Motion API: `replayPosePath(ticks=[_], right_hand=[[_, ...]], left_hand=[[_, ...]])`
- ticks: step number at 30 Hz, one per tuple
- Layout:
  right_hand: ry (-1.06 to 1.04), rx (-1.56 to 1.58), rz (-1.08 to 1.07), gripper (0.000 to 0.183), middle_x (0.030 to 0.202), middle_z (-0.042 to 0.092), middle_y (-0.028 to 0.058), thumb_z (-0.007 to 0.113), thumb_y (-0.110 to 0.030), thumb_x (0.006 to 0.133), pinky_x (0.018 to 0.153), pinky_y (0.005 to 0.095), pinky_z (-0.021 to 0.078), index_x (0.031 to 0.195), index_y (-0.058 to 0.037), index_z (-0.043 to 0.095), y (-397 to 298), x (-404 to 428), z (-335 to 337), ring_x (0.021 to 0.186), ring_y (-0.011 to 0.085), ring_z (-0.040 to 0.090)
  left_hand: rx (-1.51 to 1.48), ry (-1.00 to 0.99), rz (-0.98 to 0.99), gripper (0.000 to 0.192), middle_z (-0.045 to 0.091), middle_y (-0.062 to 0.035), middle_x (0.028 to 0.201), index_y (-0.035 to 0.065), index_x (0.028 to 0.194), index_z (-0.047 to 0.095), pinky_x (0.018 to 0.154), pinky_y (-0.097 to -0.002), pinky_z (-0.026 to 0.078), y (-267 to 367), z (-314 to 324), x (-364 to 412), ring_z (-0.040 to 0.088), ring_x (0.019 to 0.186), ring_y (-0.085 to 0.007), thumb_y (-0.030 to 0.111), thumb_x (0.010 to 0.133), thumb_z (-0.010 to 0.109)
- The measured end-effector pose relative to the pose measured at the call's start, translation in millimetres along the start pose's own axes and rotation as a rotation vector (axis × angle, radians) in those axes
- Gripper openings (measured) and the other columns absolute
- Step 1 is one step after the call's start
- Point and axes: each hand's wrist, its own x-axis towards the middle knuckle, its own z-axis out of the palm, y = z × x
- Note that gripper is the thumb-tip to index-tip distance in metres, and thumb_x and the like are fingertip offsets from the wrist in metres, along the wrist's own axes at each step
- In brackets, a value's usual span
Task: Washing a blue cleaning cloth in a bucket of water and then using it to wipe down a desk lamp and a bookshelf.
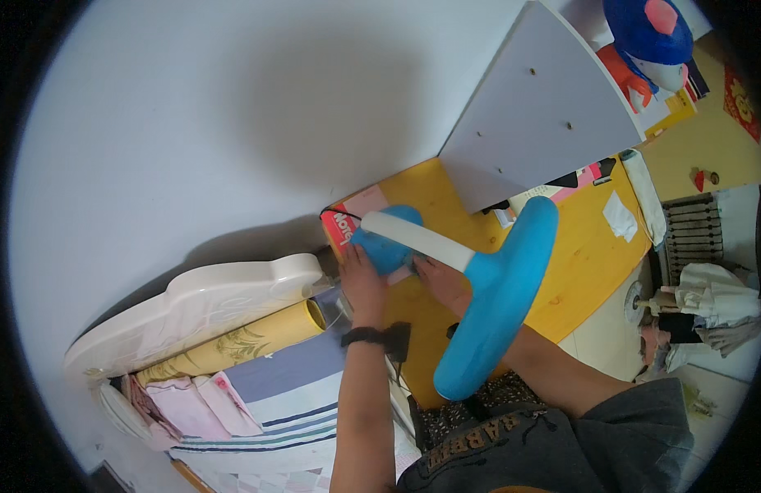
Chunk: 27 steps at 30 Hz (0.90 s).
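A desk lamp with a blue base point(383, 246), a white neck point(420, 240) and a broad blue head point(504, 296) stands at the desk's back left corner. Its base rests over a red and pink notebook or flat box point(367, 200) that bears writing. My left hand point(361, 277) is on the near left edge of the base, fingers pointing away from me. On the other side, my right hand point(441, 280) has its fingertips at the base's right edge; the lamp's neck and head partly cover that hand and forearm. A dark cable runs from behind the neck.
The yellow wooden desk point(565, 271) meets the wall at the back. A grey panel point(534, 117) rises from it, with papers and a white tissue point(619, 217) to the right. At left are a white headboard point(232, 296), a yellow roll point(251, 339) and folded pink cloths point(195, 407).
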Motion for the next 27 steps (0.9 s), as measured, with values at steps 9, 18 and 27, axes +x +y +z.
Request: replayPosePath(ticks=[9,18,27], right_hand=[[-0.166,0.560,0.390,0.025,0.099,0.058,0.0117,0.054,-0.018,0.084,0.072,0.0343,0.0462,0.105,-0.0046,0.058,19.0,-0.2,9.1,0.084,0.0264,0.056],[-0.261,0.870,0.675,0.032,0.113,0.053,0.0124,0.047,-0.023,0.088,0.075,0.0316,0.0458,0.112,-0.0023,0.052,4.2,-12.9,-97.2,0.088,0.0230,0.056],[0.255,1.055,0.816,0.025,0.094,0.056,0.0068,0.047,-0.019,0.090,0.071,0.0272,0.0437,0.106,-0.0002,0.052,38.0,-92.1,-186.9,0.081,0.0140,0.052]], left_hand=[[0.017,-0.002,-0.002,0.073,0.040,-0.0207,0.130,-0.0035,0.124,0.038,0.099,-0.0418,0.031,4.1,-18.5,-2.1,0.040,0.119,-0.0313,0.029,0.066,0.069],[-0.191,0.216,-0.120,0.065,0.032,-0.0214,0.134,-0.0004,0.129,0.033,0.096,-0.0438,0.033,12.6,10.6,-62.5,0.035,0.120,-0.0354,0.020,0.075,0.061],[-1.165,-0.349,0.086,0.036,0.057,-0.0129,0.109,0.0007,0.116,0.052,0.083,-0.0304,0.042,155.2,-29.7,-174.4,0.053,0.098,-0.0199,0.023,0.088,0.051]])
